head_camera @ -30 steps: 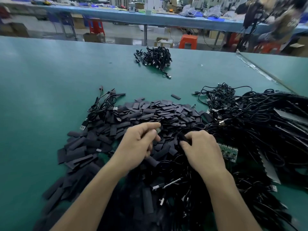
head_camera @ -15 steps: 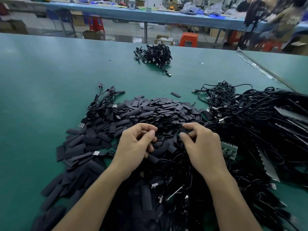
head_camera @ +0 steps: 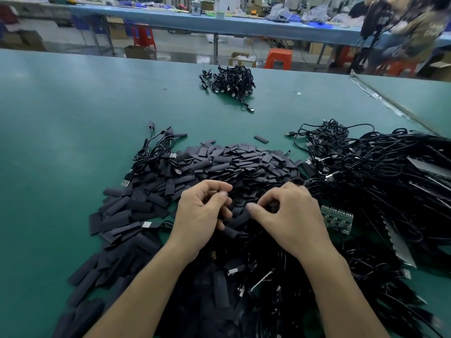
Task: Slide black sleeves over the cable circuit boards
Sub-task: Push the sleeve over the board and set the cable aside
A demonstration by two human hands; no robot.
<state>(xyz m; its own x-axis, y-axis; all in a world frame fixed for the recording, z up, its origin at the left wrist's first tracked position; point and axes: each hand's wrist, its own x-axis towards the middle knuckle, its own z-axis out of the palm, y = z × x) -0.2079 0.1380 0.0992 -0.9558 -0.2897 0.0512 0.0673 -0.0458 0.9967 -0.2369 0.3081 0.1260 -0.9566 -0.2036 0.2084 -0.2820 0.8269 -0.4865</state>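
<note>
Green table [head_camera: 61, 142] | sleeve pile [head_camera: 231, 162] | hands [head_camera: 202, 213] [head_camera: 290, 215] pinching sleeves.

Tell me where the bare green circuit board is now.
In the head view, the circuit board lies on the right, just beside the right hand, at the edge of the big cable tangle.

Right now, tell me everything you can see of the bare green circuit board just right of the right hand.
The green circuit board is a small flat panel, uncovered by any sleeve, with rows of small silvery parts or solder spots on its face. It lies slightly tilted on the tangle of black cables, right of the right hand, close to it though contact cannot be told. Its lower right edge looks pale. Cables run around it; whether one is attached cannot be told.
</note>
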